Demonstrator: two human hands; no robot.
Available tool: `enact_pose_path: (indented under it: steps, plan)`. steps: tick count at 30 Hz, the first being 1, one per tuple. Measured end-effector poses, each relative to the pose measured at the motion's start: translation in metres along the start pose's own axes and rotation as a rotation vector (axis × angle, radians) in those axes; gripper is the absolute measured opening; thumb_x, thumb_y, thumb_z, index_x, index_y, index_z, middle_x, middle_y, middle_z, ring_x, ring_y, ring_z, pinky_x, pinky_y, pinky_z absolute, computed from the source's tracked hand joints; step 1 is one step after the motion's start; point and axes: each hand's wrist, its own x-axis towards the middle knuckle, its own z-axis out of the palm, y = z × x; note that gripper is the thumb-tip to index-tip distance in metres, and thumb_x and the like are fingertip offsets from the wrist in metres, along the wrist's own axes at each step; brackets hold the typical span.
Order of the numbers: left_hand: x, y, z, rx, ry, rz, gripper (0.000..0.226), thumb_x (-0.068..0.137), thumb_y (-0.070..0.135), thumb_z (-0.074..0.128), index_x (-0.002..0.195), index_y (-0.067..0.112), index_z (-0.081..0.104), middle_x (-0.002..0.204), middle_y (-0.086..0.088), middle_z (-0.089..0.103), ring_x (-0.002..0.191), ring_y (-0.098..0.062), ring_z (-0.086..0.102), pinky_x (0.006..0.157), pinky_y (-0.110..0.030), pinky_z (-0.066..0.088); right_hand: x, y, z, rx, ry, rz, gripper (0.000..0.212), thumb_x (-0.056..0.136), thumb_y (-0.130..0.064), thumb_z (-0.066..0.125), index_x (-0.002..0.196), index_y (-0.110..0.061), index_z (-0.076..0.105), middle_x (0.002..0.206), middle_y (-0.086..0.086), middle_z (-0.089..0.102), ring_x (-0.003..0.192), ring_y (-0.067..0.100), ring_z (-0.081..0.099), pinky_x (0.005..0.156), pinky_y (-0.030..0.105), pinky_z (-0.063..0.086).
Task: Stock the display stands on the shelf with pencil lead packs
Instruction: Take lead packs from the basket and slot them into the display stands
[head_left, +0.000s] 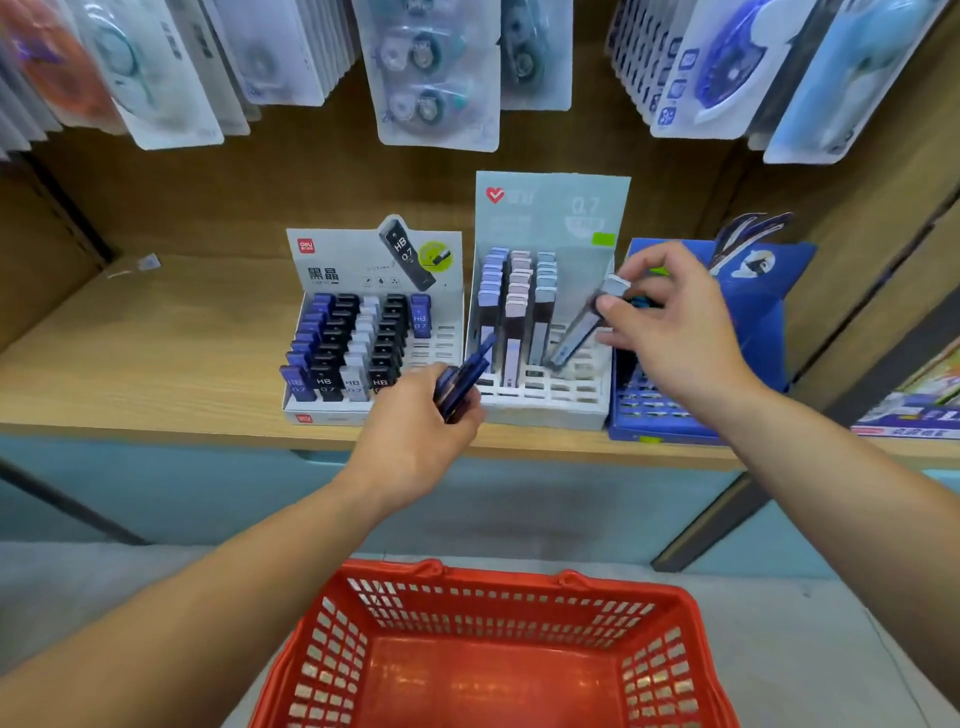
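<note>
Right grip (670, 332) pinches a grey-capped lead pack (582, 327), tilted over the pale middle stand (545, 410) at centre right. Left grip (415, 431) curls round several dark blue packs (465, 379) at frame centre, above the shelf (130, 364) edge.

red basket (519, 597), blue stand (769, 332) — wood-grain shelf (156, 364)

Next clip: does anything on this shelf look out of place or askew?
A small clear scrap lies loose on the shelf, well left of the left stand. The grey pack leaning in the middle stand is tilted only because the right hand holds it.
</note>
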Motion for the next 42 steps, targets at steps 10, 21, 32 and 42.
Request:
enact_pose_path:
  steps: [10,21,32,42]
  plan:
    - [0.013,-0.01,0.012,0.013,0.03,-0.069,0.011,0.092,0.019,0.068,0.096,0.028,0.065,0.088,0.009,0.072,0.074,-0.014,0.068,0.074,-0.042,0.059,0.005,0.02,0.008,-0.084,-0.051,-0.057,0.026,0.094,-0.003,0.065,0.095,-0.023,0.049,0.1,0.013,0.07,0.083,0.021,0.075,0.082,0.045,0.061]
    - [0.015,-0.009,0.015,-0.054,0.05,-0.116,0.01,0.091,0.021,0.068,0.093,0.029,0.063,0.094,0.009,0.074,0.083,-0.02,0.07,0.077,-0.044,0.06,0.003,0.015,0.004,-0.177,-0.018,-0.075,0.022,0.094,-0.006,0.067,0.096,-0.019,0.05,0.099,0.006,0.071,0.081,0.016,0.075,0.081,0.045,0.061]
    - [0.017,-0.01,0.015,-0.125,0.031,-0.138,0.014,0.092,0.02,0.069,0.091,0.032,0.062,0.095,0.011,0.074,0.081,-0.019,0.07,0.078,-0.045,0.06,0.007,0.018,0.014,-0.411,-0.051,-0.218,0.021,0.093,-0.015,0.07,0.095,-0.029,0.055,0.091,-0.005,0.068,0.076,0.007,0.071,0.075,0.029,0.058]
    - [0.018,-0.017,0.014,-0.196,0.001,-0.132,0.013,0.093,0.021,0.07,0.094,0.032,0.063,0.099,0.014,0.074,0.071,-0.006,0.064,0.069,-0.027,0.052,0.007,0.034,0.028,-0.527,-0.059,-0.326,0.012,0.096,-0.019,0.066,0.108,-0.018,0.063,0.081,-0.018,0.061,0.075,0.005,0.067,0.069,0.021,0.052]
